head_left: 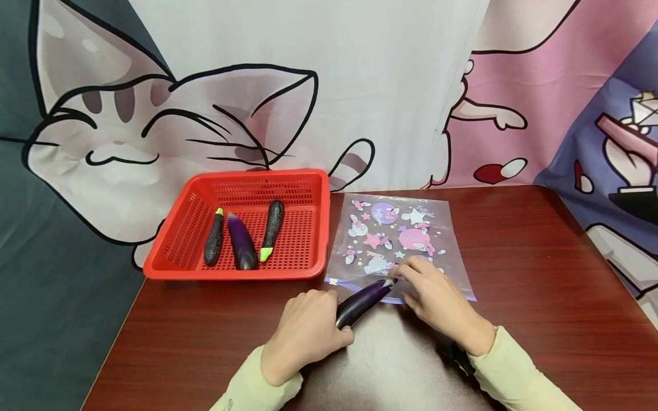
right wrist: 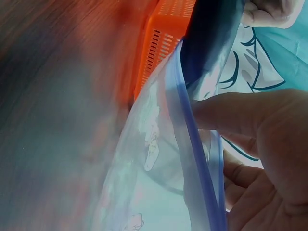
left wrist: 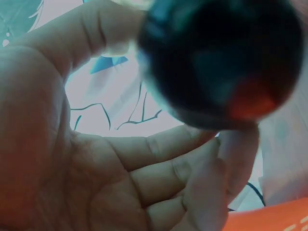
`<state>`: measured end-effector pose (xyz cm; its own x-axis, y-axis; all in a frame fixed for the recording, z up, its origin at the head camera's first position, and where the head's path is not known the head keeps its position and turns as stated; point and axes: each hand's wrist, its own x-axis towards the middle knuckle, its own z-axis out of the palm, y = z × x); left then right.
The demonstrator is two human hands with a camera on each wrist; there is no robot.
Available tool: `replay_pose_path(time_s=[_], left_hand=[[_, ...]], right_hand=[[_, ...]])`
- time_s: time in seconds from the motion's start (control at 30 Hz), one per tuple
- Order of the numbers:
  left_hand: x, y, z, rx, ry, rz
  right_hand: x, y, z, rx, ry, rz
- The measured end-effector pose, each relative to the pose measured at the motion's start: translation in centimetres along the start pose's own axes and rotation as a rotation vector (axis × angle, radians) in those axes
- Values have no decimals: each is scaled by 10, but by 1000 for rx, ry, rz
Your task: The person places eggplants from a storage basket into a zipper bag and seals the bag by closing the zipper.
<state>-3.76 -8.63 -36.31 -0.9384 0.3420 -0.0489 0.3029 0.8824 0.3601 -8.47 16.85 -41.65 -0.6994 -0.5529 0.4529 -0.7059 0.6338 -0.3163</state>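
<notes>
A glossy dark purple eggplant (head_left: 361, 304) slants between my hands, gripped near its rounded end by my left hand (head_left: 310, 331). In the left wrist view that end of the eggplant (left wrist: 216, 62) lies between thumb and fingers. Its pale tip is at the mouth of a clear printed zip bag (head_left: 390, 240), which lies on the table. My right hand (head_left: 437, 297) is at that mouth. The right wrist view shows the blue-edged zip bag (right wrist: 159, 159) parted, the right thumb (right wrist: 231, 113) between its lips and the fingers outside, pinching one lip beside the eggplant tip.
A red perforated basket (head_left: 236, 275) stands to the left of the bag. Inside lie another purple eggplant (head_left: 240, 242) and two dark, green-tipped zucchini-like vegetables, one on the left (head_left: 213, 240) and one on the right (head_left: 272, 228). A cartoon-printed curtain (head_left: 390, 114) hangs behind the brown table (head_left: 540, 274).
</notes>
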Motion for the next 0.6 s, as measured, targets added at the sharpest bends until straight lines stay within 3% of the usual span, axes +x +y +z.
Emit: replay_pose_path(time_s=[0.23,0.6], left_hand=[[5,3,7,-26,41,-25],[9,12,19,77,192,-41]], right_hand=[[1,-1,2,1,30,-24],[1,-4,5,5,53,-29]])
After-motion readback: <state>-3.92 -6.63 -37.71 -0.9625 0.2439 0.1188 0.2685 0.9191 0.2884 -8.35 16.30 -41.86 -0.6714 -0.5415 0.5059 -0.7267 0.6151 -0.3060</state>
